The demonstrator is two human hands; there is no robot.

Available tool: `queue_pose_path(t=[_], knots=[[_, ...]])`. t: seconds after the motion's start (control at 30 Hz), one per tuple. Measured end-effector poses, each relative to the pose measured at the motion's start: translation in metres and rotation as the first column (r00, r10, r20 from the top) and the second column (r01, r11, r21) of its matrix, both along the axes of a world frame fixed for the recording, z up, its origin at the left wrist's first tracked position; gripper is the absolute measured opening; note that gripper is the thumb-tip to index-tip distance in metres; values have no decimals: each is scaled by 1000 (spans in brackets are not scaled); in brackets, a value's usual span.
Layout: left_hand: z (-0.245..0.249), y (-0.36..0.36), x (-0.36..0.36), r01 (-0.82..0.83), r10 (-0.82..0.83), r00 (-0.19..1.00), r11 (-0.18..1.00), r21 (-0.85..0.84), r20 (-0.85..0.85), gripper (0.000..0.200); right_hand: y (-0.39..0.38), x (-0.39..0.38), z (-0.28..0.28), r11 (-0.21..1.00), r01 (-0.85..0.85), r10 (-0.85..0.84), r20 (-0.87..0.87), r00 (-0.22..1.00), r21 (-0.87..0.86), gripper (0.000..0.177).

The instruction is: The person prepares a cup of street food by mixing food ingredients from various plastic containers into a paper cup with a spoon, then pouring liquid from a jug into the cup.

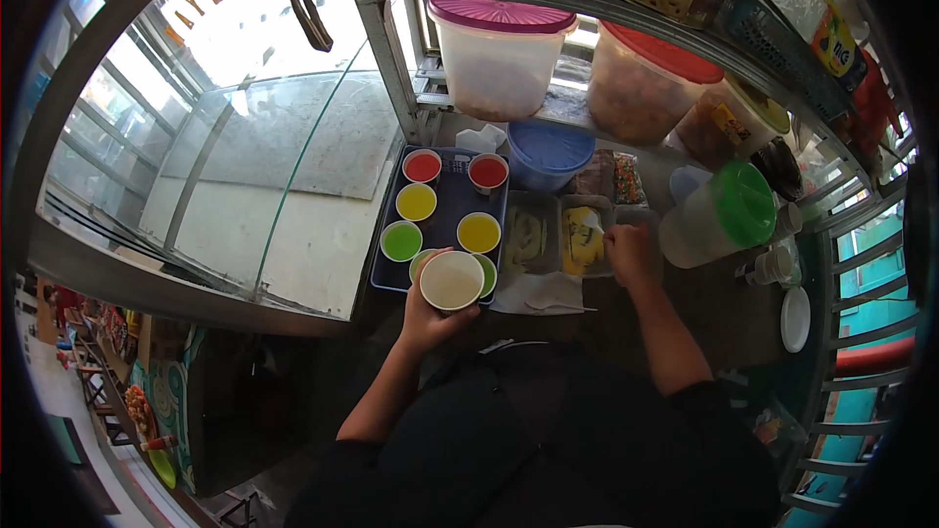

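My left hand (pixel 427 318) is wrapped round a white cup (pixel 452 281) with a pale inside, held over the front edge of a dark blue tray (pixel 449 198). On the tray stand cups with red, yellow and green contents, such as a red cup (pixel 422 166) and a yellow cup (pixel 479 233). My right hand (pixel 631 254) is closed on a white spoon (pixel 593 221), whose end is at the yellow contents (pixel 581 246) of a clear rectangular container. Beside it sits another clear container (pixel 529 234) with greenish-yellow contents.
Behind are a blue-lidded tub (pixel 550 152), a pink-lidded bin (pixel 497 59) and a red-lidded bin (pixel 650 88). A green-lidded jug (pixel 719 218) stands right. A white spoon (pixel 558 306) lies in front. A glass case (pixel 264 176) is left; a metal shelf hangs overhead.
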State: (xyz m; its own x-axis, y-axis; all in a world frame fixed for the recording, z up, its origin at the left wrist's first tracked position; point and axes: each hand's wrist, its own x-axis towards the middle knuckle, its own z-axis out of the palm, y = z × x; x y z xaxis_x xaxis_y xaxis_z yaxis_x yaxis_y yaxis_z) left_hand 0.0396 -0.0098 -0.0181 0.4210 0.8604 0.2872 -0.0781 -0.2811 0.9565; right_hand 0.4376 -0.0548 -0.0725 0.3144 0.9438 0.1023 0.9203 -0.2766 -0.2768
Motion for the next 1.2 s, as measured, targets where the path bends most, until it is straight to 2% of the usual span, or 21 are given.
queue_pose_path(t=[0.17,0.23,0.37,0.43,0.53,0.57,0.67,0.73,0.77,0.87,0.97,1.07,1.2], knots=[[7,0,9,44,-44,999,999,5,14,94,-5,-19,1,997,63,-61,-55,997,38,9],[8,1,9,65,-65,998,997,41,-23,93,-3,-17,-5,998,29,-25,-84,996,47,9],[9,0,13,83,-83,997,996,-15,9,93,-3,-22,-2,999,11,-8,-67,998,44,9],[11,-2,13,90,-89,996,995,-40,27,93,-2,-17,-12,995,33,-22,-114,993,93,9],[12,0,11,78,-77,997,996,40,-17,93,-1,-5,-22,993,9,9,-148,989,121,11],[11,-1,10,70,-70,998,997,19,-3,93,0,0,-25,992,-7,26,-154,988,122,11],[8,0,10,44,-44,999,998,-36,19,94,-2,8,-1,994,-93,98,-113,989,50,12],[6,-2,8,25,-25,1000,997,-79,0,96,-1,21,-6,992,-122,124,-159,979,20,13],[7,-2,6,17,-17,1000,999,-52,-4,95,-2,26,-9,991,-137,135,-184,974,3,13],[8,-2,6,8,-8,1000,1000,2,-9,92,-16,27,2,979,-185,175,-115,978,-90,14],[6,-1,4,-1,1,1000,1000,10,-18,91,-28,35,-9,974,-215,197,-196,961,-75,14],[5,-1,5,-2,3,1000,1000,8,-11,91,-35,36,5,946,-314,302,-129,945,-81,16],[5,-2,7,5,-5,1000,999,-33,5,91,-39,46,1,952,-295,263,-269,927,-86,14]])
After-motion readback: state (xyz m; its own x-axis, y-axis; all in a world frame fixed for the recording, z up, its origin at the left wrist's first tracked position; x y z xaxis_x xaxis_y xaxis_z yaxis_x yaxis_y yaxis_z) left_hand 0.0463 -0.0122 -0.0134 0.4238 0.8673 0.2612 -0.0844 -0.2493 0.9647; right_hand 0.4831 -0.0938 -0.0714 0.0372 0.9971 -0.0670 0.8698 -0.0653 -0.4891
